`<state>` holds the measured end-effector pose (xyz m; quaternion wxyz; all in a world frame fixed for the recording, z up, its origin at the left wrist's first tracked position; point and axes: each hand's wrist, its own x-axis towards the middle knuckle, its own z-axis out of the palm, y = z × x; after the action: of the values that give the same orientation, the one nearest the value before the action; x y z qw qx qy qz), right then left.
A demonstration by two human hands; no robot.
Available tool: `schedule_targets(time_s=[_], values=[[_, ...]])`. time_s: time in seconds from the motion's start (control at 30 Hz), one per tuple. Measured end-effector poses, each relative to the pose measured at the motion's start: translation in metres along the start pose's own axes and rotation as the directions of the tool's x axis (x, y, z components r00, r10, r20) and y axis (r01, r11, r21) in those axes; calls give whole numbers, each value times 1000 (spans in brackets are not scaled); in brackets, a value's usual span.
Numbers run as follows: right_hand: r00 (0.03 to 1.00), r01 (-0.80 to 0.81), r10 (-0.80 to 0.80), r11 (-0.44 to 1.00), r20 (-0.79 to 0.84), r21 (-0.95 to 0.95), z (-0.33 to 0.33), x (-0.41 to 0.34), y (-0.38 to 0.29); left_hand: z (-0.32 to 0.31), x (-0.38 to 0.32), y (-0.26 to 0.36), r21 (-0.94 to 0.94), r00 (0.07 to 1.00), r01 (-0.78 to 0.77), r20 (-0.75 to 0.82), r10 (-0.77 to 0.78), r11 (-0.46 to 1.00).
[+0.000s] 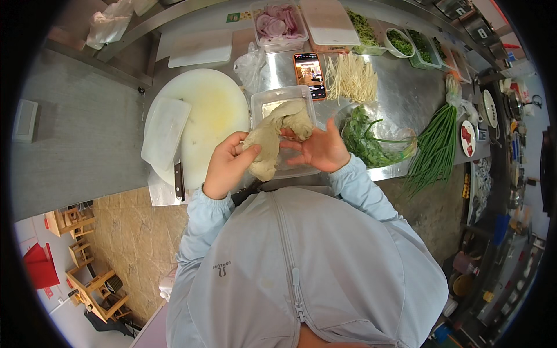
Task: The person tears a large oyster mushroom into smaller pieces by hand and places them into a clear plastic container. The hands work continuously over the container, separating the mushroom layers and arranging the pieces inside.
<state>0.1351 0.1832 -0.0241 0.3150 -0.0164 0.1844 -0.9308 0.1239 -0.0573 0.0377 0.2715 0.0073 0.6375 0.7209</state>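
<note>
My left hand (228, 165) grips a limp, pale beige piece of food (265, 143) that looks like tripe, thumb on top and fingers beneath. The piece hangs in folds over a clear plastic tub (300, 172). Spread wide, my right hand (322, 150) has its thumb up and its fingertips at the underside of the folded right end; some fingers are partly hidden by it. Left of the tub lies a round white cutting board (219, 113). On it rest a translucent plastic lid (165, 130) and a knife, whose dark handle (179, 180) shows.
Behind the tub are a lit phone (310, 76), enoki mushrooms (352, 80) and a crumpled plastic bag (250, 67). Bagged leafy greens (370, 139) and long green chives (435, 135) lie rightward. Sliced red onions (278, 24) fill a tub along the back, beside several other containers.
</note>
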Motion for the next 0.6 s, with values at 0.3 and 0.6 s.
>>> schedule_targets(time_s=[0.3,0.6], values=[[983,-103,108,994,-147,39,27,8,44,27,6,-23,-219,981,-154,-151,123,963],[960,147,-217,930,-178,-338,24,22,42,33,9,-20,-36,984,-161,-80,158,986]])
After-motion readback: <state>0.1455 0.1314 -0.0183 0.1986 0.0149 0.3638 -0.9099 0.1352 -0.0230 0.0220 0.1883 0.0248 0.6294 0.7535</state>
